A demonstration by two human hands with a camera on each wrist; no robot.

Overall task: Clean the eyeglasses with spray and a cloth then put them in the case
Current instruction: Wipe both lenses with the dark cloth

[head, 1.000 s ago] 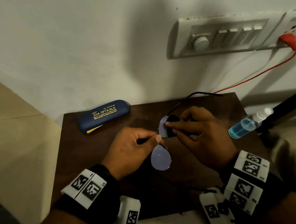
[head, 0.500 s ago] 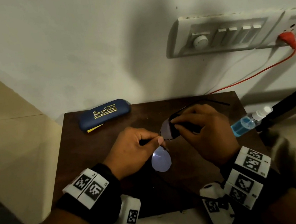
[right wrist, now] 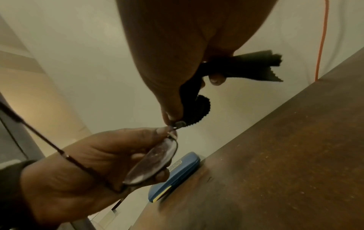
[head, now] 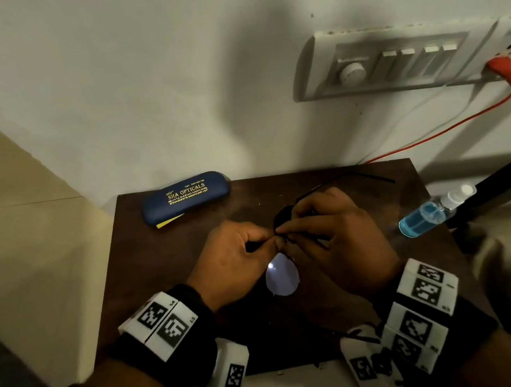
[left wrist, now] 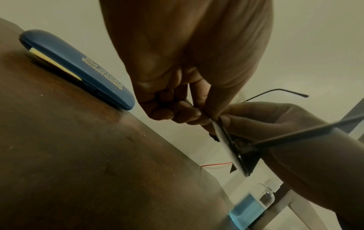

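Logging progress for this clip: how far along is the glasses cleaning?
Likely done: spraying, since the clear spray bottle of blue liquid lies set aside at the table's right edge. In hand: the left hand pinches the thin-framed eyeglasses while the right hand rubs one lens with the black cloth. Left: casing them; the blue hard eyeglass case sits closed at the back.

Dark wooden table [head: 166,273], wall switchboard [head: 393,56], red cable [head: 456,125], perhaps plugged in.
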